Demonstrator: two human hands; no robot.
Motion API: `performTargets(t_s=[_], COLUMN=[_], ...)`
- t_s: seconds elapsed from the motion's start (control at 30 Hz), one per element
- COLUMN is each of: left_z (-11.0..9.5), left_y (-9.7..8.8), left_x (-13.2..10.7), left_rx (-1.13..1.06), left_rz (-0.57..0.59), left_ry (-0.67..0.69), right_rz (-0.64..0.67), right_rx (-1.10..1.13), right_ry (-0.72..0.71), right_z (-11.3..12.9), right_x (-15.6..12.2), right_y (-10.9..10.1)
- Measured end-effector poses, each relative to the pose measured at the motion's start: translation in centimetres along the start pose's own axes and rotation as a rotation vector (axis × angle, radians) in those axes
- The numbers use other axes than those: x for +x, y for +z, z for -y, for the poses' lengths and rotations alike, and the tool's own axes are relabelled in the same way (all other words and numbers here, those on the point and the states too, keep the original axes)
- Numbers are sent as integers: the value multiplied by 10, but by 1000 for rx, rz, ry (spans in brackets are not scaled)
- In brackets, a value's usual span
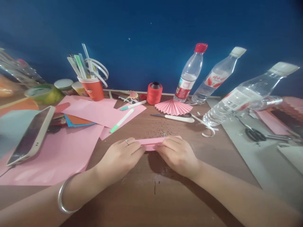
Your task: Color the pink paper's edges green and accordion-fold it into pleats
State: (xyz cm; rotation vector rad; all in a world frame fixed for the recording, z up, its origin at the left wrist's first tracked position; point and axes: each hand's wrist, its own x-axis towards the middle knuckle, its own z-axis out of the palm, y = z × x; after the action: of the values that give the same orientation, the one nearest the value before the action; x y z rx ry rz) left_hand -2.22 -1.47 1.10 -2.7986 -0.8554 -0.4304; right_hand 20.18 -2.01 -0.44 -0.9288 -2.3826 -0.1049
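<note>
A narrow folded strip of pink paper point(151, 142) lies across the brown table point(151, 195) right in front of me. My left hand point(120, 157), with a ring on one finger and a silver bangle on the wrist, pinches the strip's left end. My right hand point(176, 154) grips the right end, fingers curled over the paper. Both hands rest low on the tabletop, close together. A finished pink pleated paper fan point(174, 107) sits further back, near the bottles.
Pink paper sheets point(61, 151) and a phone point(33, 134) lie at left, with two markers point(121, 120). An orange cup of pens point(93, 86), red thread spool point(154, 93), craft knife point(176, 118), three water bottles point(189, 75) and scissors point(257, 135) stand around.
</note>
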Motion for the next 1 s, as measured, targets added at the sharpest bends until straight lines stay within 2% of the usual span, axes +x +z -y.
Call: performTargets(t_s=[0.2,0.47,0.57,0.67,0.77,0.83,1.0], left_z=[-1,-26,-36,-39,-38,-36,-33], left_y=[1,-4,-1,1,2,1,-1], left_x=[0,-7,-16,-20,-18,-15,-11], left_rx=[-2,168,175,136,112,94,79], left_rz=[32,220,259,264,239,225,234], left_ry=[14,-58,-53,-43,-64,-74,-84], right_rz=[23,207,247,377,549,619,687], right_rx=[-11,40,31,70,187,307,562], right_ry=[12,37,143,270,492,635,772], right_z=[2,-3,-15,-24,-25,-24,-20], right_x=[0,2,4,7,10,13,18], right_y=[2,-5,-14,-23,-33,-39,-44])
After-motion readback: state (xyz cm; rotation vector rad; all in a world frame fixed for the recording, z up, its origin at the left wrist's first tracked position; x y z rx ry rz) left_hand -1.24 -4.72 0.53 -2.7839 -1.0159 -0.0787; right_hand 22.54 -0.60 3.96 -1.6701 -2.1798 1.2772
